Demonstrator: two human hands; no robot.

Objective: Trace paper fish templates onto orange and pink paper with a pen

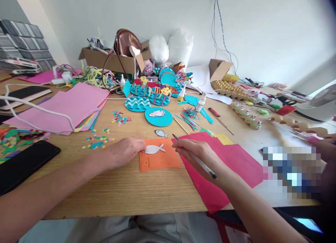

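A sheet of orange paper [160,162] lies before me, with a fish outline drawn on its lower part. On its upper half rests a white paper fish [154,149], tail to the right. The fingers of my left hand [131,148] are closed at the head end of this cutout; their tips are partly hidden. My right hand [195,152] grips a pen [202,162], its tip pointing up and left, just right of the orange paper. A smaller grey paper fish [161,133] lies just beyond the sheet.
Red paper [223,166] extends under my right hand. Blue discs [158,116], glue bottles [200,104] and paper scraps [120,118] lie farther back. Pink sheets [63,106] and a black phone [31,162] are at left. Another person's blurred hand [319,145] is at right.
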